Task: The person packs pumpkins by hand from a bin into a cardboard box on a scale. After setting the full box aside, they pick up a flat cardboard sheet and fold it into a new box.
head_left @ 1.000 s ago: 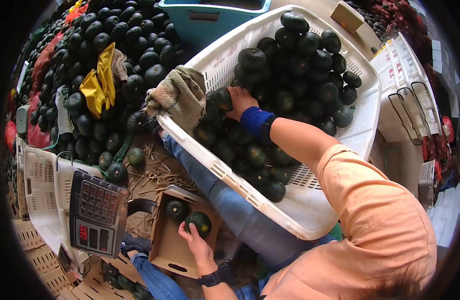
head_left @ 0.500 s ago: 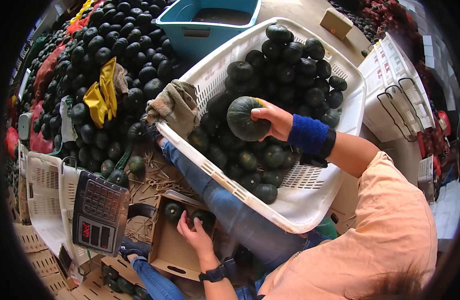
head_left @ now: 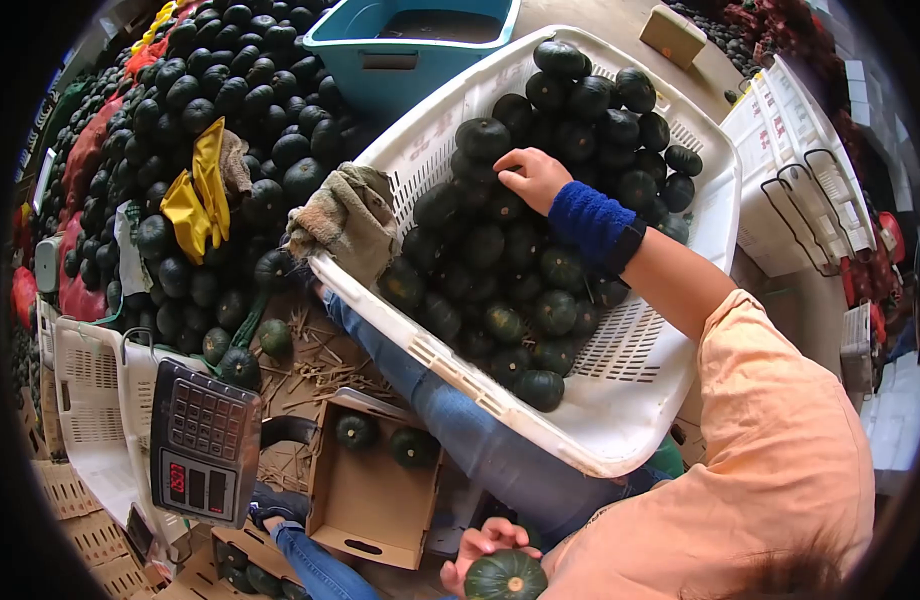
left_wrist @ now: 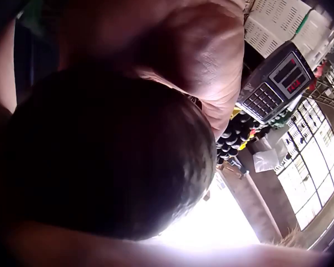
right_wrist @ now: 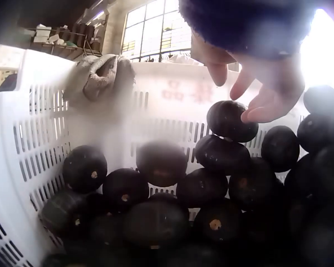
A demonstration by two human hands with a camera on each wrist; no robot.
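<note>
My right hand [head_left: 528, 172], with a blue wristband, reaches into a white crate [head_left: 420, 330] heaped with dark green squashes. Its fingers are relaxed and hold nothing. In the right wrist view the right hand [right_wrist: 261, 94] hovers just over one squash [right_wrist: 232, 120] by the crate wall. My left hand [head_left: 485, 545] is low by my lap and grips a green squash [head_left: 505, 577]. That squash [left_wrist: 100, 156] fills the left wrist view. An open cardboard box [head_left: 370, 500] below the crate holds two squashes [head_left: 355, 430].
A weighing scale [head_left: 202, 445] sits left of the box on white crates. A big squash pile [head_left: 210, 100] with yellow gloves [head_left: 200, 175] lies at left. A rag [head_left: 350, 215] hangs on the crate corner, a blue tub [head_left: 400, 55] behind, stacked white crates [head_left: 800, 170] at right.
My right hand held a squash lifted over the crate; now it is empty and back down among the squashes. My left hand left the box and now grips a squash near my lap.
</note>
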